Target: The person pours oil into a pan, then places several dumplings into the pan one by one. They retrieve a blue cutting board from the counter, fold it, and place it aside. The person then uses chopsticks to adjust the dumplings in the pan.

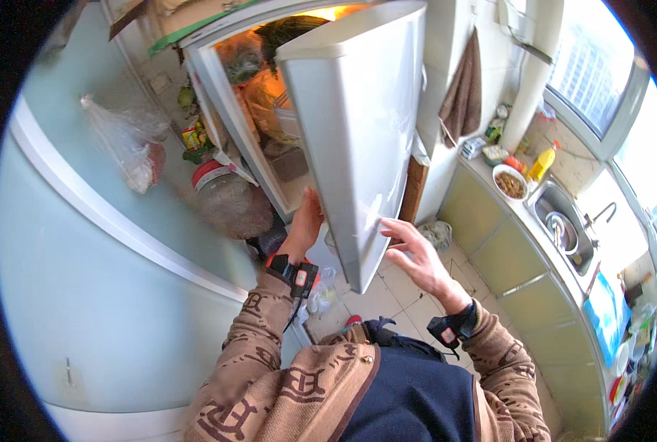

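A white refrigerator door [356, 127] stands partly ajar in front of me, its outer face turned to the right. My left hand [306, 221] is at the inner side of the door near its free edge, with the fingertips partly hidden. Whether it grips the edge I cannot tell. On the other side, my right hand [414, 257] is beside the outer face, fingers spread and holding nothing. Through the gap, the lit compartment [268, 110] shows bagged food, dark leafy greens and a clear plastic bin [287, 116].
A large jar with a red lid [212, 174] stands left of the refrigerator, by a frosted glass panel [113, 287]. On the right, a counter holds a bowl of food [509, 183], a yellow bottle [544, 161] and a steel sink [566, 221]. Plastic bags [323, 290] lie on the tiled floor.
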Tool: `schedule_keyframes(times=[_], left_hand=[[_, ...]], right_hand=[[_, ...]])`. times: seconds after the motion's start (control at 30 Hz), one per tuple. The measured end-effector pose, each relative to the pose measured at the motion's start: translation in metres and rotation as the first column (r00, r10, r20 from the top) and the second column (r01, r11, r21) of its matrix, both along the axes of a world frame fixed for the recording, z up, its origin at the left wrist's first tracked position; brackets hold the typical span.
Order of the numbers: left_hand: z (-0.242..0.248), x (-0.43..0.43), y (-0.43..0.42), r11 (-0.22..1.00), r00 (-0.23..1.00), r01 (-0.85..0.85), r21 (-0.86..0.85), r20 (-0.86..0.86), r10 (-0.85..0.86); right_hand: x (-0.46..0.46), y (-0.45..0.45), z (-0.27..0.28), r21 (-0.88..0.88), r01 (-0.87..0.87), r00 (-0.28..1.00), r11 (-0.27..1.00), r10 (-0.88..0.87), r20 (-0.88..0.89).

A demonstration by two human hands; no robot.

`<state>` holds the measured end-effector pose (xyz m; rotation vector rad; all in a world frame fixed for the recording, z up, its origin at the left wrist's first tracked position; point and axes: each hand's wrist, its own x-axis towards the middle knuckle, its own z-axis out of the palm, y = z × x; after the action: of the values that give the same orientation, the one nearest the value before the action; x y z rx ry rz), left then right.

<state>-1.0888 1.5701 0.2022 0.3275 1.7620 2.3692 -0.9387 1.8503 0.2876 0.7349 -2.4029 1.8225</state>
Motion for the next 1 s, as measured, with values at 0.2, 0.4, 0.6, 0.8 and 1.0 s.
schedule_keyframes(times=[0.2, 0.4, 0.6, 0.8, 1.0], left_hand=[[0.025, -0.045, -0.092, 0.746, 0.849, -0.265, -0.610, -0.515, -0.120], [0.014, -0.063, -0.171, 0.918, 0.944, -0.322, 0.230, 0.011, 0.328], [-0.021, -0.059, -0.187, 0.864, 0.865, -0.501, 0.061, -0.007, 0.502], [-0.048, -0.083, -0.099, 0.991, 0.984, -0.136, -0.007, 0.113, 0.136], [-0.088, -0.107, 0.065, 0.940, 0.915, 0.314, -0.137, 0.309, -0.261]], right_hand=[[-0.081, -0.077, -0.013, 0.144, -0.097, 0.994, 0.985, 0.104, -0.040], [-0.181, -0.155, -0.036, 0.283, -0.105, 0.986, 0.953, 0.136, -0.092], [-0.232, -0.213, -0.046, 0.389, 0.013, 0.964, 0.921, 0.091, -0.249], [-0.227, -0.152, -0.064, 0.163, 0.037, 0.993, 0.986, -0.018, -0.120], [-0.122, 0.061, -0.143, 0.203, 0.447, 0.866, 0.871, -0.478, 0.148]])
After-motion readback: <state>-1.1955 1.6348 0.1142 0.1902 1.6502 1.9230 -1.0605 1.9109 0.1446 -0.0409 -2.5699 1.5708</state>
